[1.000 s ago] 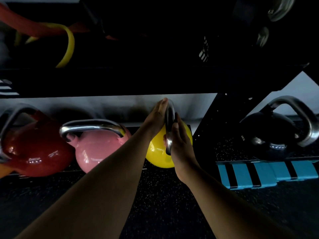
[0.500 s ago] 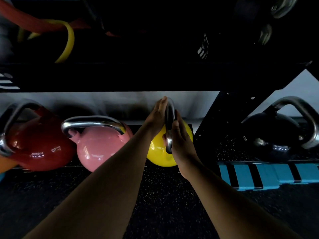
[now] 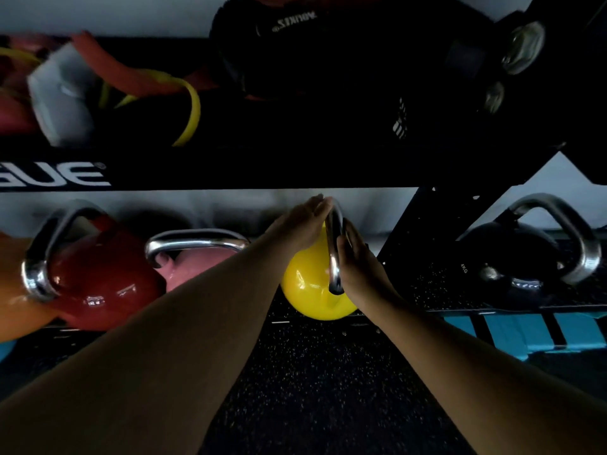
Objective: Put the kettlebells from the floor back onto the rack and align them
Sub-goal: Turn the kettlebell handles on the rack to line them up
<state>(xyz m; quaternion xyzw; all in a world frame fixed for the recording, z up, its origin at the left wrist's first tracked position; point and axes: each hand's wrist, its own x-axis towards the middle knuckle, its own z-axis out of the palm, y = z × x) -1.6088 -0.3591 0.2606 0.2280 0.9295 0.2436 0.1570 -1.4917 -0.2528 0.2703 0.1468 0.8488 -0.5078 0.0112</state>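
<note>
A yellow kettlebell [image 3: 308, 290] sits on the low shelf of the black rack [image 3: 262, 172], its chrome handle [image 3: 334, 251] turned edge-on to me. My left hand [image 3: 299, 224] lies flat against the handle's left side, fingers straight and together. My right hand [image 3: 358, 261] presses on the right side, so the handle is clamped between both palms. Left of it stand a pink kettlebell [image 3: 197, 261] and a red kettlebell [image 3: 105, 274], with an orange one [image 3: 13, 290] at the frame edge. A black kettlebell [image 3: 512, 254] stands to the right, beyond the rack's slanted post.
The upper shelf holds yellow and red resistance bands [image 3: 192, 116], a grey weight [image 3: 62, 100] and dark gear. A blue striped step platform [image 3: 525, 333] lies at the right under the black kettlebell. Speckled black rubber floor [image 3: 312, 389] spreads below my arms.
My view has tilted up, so more of the upper shelf shows. My right fingers have straightened along the handle. The yellow kettlebell has stayed in place.
</note>
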